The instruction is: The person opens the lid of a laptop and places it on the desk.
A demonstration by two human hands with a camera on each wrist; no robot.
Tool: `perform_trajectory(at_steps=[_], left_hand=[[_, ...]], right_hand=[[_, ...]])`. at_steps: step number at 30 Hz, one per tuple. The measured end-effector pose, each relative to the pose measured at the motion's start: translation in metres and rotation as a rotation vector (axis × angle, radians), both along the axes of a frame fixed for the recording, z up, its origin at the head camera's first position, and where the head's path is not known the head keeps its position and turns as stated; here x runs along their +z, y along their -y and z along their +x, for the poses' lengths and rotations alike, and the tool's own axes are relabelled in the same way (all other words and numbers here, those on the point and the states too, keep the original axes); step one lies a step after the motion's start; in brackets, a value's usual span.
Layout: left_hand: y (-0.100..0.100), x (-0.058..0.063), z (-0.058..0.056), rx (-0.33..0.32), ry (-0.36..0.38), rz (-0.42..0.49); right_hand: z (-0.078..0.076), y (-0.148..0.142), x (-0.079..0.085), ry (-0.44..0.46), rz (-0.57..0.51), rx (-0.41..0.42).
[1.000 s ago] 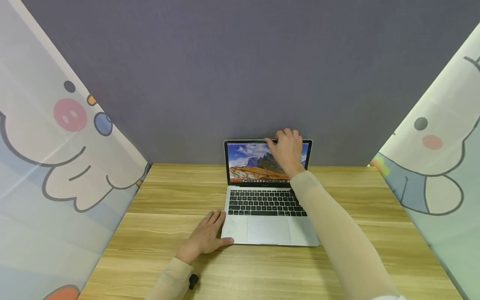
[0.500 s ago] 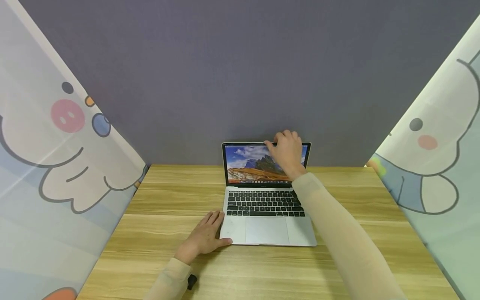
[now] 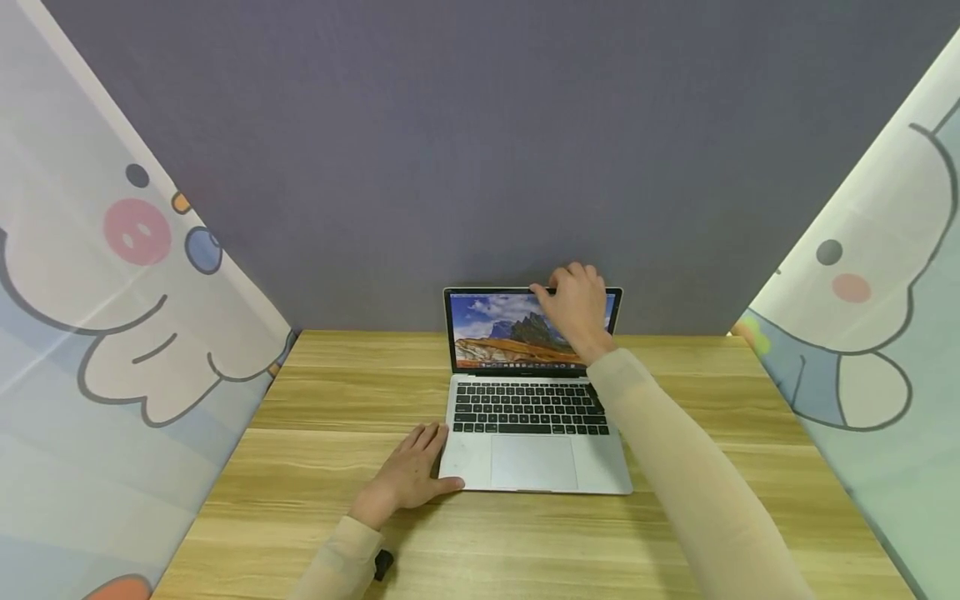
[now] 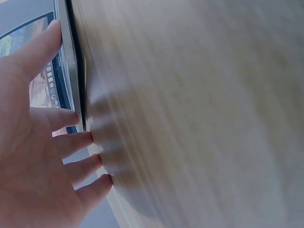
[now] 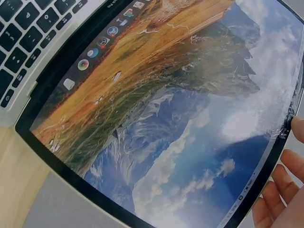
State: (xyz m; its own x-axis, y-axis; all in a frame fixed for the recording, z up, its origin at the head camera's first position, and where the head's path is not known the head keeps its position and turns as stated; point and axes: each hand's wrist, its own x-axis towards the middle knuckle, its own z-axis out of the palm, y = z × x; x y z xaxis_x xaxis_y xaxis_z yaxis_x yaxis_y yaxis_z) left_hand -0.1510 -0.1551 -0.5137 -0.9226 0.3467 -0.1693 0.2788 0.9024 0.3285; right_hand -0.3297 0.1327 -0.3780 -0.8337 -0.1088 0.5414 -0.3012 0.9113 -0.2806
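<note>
A silver laptop stands unfolded on the wooden table, its lit screen showing a mountain desktop picture. My right hand holds the top edge of the lid, right of its middle. In the right wrist view, the thumb lies on the black bezel and the other fingers reach behind the lid. My left hand rests at the base's left front corner. Its thumb touches the front edge, and the other fingers lie extended along the left side. In the left wrist view, the fingertips touch the tabletop.
The wooden table reaches back to a grey upright panel behind the lid. Cartoon-printed curtains flank both sides. A small black item shows beside the left sleeve.
The lid's top edge has lowered slightly, leaning further back, with my right hand moving along with it. My left hand stays at the base's corner. The head view has shifted a little.
</note>
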Motion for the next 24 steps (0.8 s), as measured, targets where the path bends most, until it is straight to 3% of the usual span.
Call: perform_trajectory(at_steps=[6, 16, 24], left_hand=[[0.000, 0.000, 0.000, 0.003, -0.002, -0.009], [0.001, -0.001, 0.001, -0.001, -0.003, -0.002], [0.001, -0.002, 0.001, -0.002, -0.001, -0.004]], right_hand=[[0.000, -0.005, 0.001, -0.010, 0.038, -0.019], [-0.010, -0.011, -0.008, -0.129, 0.061, -0.027], [-0.015, -0.012, -0.013, -0.153, 0.094, -0.017]])
